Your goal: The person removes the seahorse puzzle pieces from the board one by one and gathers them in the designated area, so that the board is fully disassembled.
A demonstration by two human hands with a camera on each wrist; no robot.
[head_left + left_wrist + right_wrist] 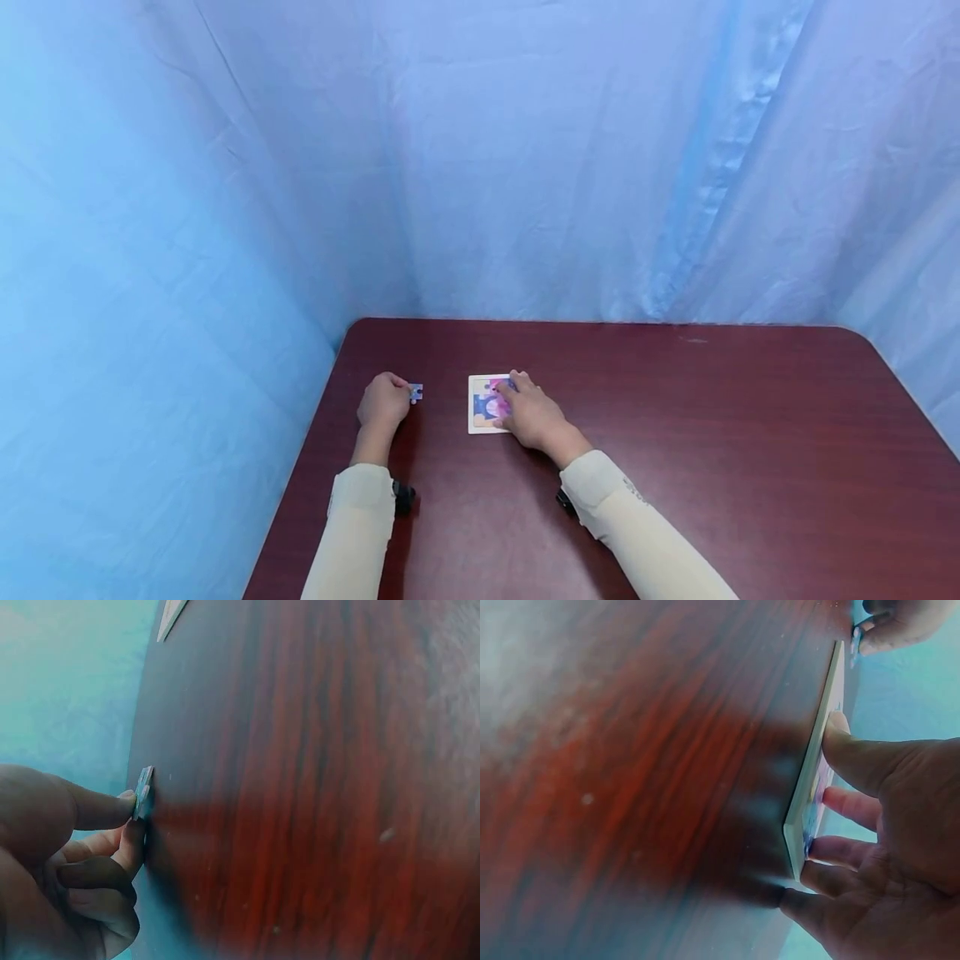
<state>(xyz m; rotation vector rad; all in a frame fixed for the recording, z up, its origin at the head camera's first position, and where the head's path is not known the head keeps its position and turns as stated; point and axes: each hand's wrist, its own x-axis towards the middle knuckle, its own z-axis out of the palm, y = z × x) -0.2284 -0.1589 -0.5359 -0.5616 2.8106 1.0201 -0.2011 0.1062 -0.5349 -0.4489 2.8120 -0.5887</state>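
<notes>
My left hand [385,400] pinches a small blue jigsaw piece [417,392] between thumb and fingertips, left of the puzzle board. From the left wrist, the same jigsaw piece [142,793] shows edge-on, close to the tabletop. The puzzle board [471,404] is square with a pale rim and a pink, blue and cream picture. Spread over its right side is my right hand [534,414], which hides that part. In the right wrist view the thumb and fingers touch the face of the board [802,802], and the outermost finger reaches past its edge to the table.
Both hands work over a dark red-brown wooden table [712,433] with rounded far corners. Pale blue curtains [510,167] hang behind it and along the sides. A black device [403,498] is strapped at the left wrist.
</notes>
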